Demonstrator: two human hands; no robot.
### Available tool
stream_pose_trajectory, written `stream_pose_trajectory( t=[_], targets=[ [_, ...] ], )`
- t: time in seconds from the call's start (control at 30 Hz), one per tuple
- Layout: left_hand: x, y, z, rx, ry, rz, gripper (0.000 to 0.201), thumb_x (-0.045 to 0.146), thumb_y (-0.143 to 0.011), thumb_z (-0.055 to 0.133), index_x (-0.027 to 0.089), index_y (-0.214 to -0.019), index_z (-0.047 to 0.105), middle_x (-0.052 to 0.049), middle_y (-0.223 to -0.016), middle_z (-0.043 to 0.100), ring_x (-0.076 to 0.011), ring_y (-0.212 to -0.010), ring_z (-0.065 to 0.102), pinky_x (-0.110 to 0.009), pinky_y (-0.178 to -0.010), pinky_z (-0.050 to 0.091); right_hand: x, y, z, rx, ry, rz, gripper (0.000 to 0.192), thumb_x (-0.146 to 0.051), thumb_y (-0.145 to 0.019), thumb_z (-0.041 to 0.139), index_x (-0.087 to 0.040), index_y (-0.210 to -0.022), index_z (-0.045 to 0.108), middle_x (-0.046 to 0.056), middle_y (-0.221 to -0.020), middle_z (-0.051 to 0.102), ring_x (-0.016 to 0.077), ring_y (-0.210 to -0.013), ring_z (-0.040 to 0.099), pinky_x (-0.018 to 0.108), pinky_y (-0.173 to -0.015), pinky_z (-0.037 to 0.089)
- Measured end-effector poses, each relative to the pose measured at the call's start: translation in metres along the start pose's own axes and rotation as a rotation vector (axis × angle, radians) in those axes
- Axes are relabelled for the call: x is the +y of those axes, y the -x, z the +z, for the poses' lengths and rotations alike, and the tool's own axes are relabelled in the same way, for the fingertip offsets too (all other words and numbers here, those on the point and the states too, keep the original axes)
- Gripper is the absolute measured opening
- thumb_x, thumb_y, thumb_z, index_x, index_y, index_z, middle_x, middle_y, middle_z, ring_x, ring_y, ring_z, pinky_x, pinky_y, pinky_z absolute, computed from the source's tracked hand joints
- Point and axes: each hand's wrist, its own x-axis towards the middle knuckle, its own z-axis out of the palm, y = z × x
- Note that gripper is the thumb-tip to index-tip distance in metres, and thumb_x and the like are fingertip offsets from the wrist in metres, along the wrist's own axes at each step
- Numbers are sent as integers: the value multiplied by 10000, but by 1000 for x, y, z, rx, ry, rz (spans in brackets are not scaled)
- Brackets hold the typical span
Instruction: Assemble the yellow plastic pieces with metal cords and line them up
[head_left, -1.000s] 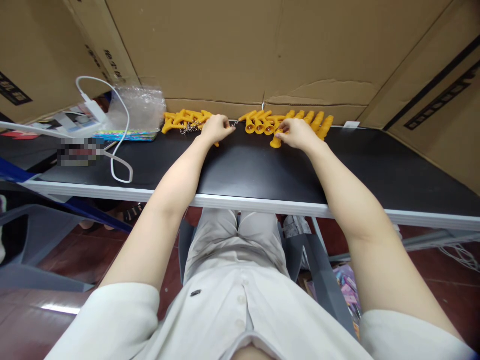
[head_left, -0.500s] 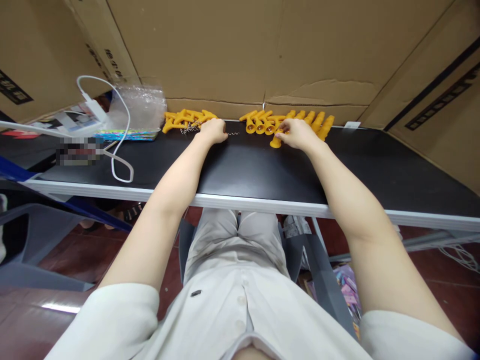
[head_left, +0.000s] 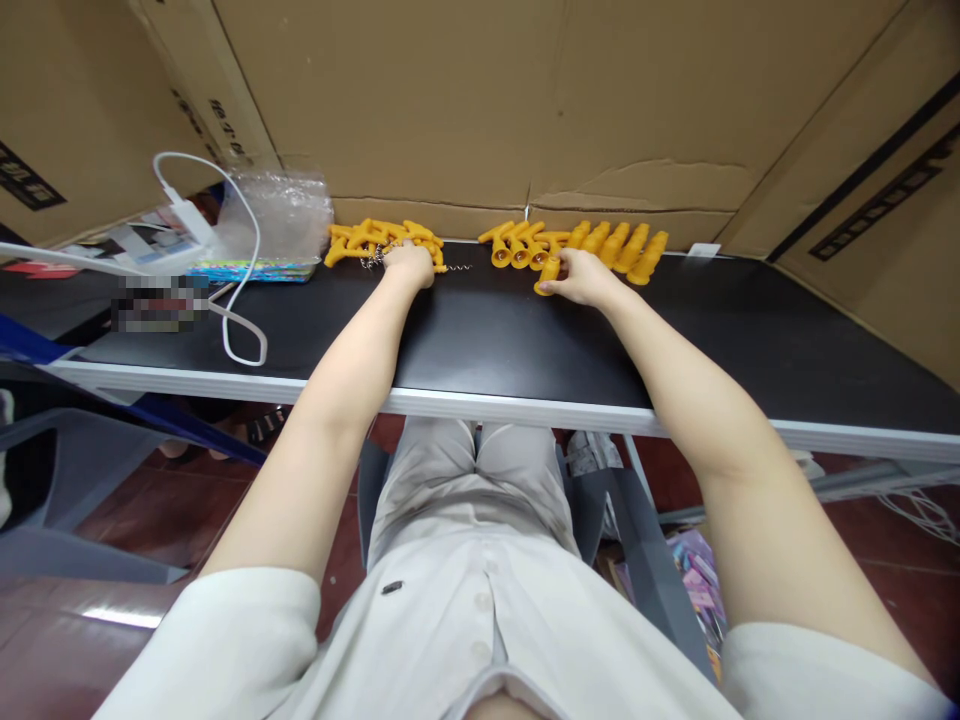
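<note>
"What's the setting?"
"Brown cardboard panels [head_left: 450, 100] wall in a black tabletop [head_left: 495, 330] with a pale metal edge [head_left: 510, 406]. The top looks smooth, so round parts may roll or slide."

"And the parts?"
"Along the back, a heap of yellow T-handled corkscrew pieces [head_left: 360, 236] lies at the left and a row of yellow bell-shaped sleeves [head_left: 641, 260] at the right. Between them are a few corkscrews with handle and sleeve together [head_left: 500, 256]."

"The hands?"
"The left hand [head_left: 411, 265] is over the heap's right end; its fingertips are hidden, so I can't tell whether they grip. The right hand [head_left: 583, 278] has thumb and fingers clamped on a single yellow sleeve [head_left: 548, 276], tilted, in front of the row."

"How would that sleeve handle?"
"Plastic, by its look: light, stiff, slightly slippery, hardly fragile. I'd pinch the narrower body, above the flared rim."

"And the metal spiral [head_left: 459, 268] beside the left hand?"
"Thin, probably sharp-tipped; better held by its handle."
</note>
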Motion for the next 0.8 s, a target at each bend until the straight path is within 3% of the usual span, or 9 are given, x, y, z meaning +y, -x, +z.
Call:
stream_pose_trajectory(
  t=[0.17, 0.27, 0.43, 0.53, 0.8],
  targets=[
    [0, -2, -3, -57, 4, 12, 714, 83, -911, 642, 62, -1622, 589, -278, -1698, 547, -401, -1596, 536, -487, -1308, 468, -6, 3, 3, 20, 42, 21, 554, -234, -878, 843, -114, -1399, 702, 188, -1370, 757, 376, -1284, 733, 518, -1146, 582],
    [0, -4, -2, -53, 23, 103, 622, 93, -921, 646, 61, -1542, 659, -273, -1619, 631, -391, -1530, 608, -436, -1269, 498, -6, 3, 1, 14, 81, 1, 537, -212, -886, 818, -105, -1397, 689, 195, -1384, 747, 374, -1299, 723, 517, -1158, 568],
    [4, -11, 7, -6, 98, 296, 397, 281, -976, 662, 198, -1354, 748, -140, -1406, 793, -313, -1324, 740, -333, -1116, 566, 1, -1, -1, 25, 125, -65, 455, -199, -848, 805, -154, -1298, 757, 149, -1313, 783, 359, -1244, 734, 500, -1119, 592],
    [7, -13, 11, 14, 148, 333, 345, 309, -963, 669, 239, -1292, 744, -103, -1339, 819, -299, -1238, 765, -320, -1036, 582, 6, -3, -1, 31, 133, -80, 386, -205, -844, 803, -186, -1229, 806, 125, -1287, 803, 356, -1242, 740, 494, -1128, 597],
    [12, -5, 8, 58, 264, 471, 270, 272, -978, 653, 216, -1230, 733, -84, -1182, 835, -263, -1120, 768, -298, -1002, 552, 5, -2, 0, 12, 165, -103, 509, -225, -886, 772, -218, -1393, 797, 112, -1399, 785, 385, -1350, 723, 569, -1199, 565]
  ],
)
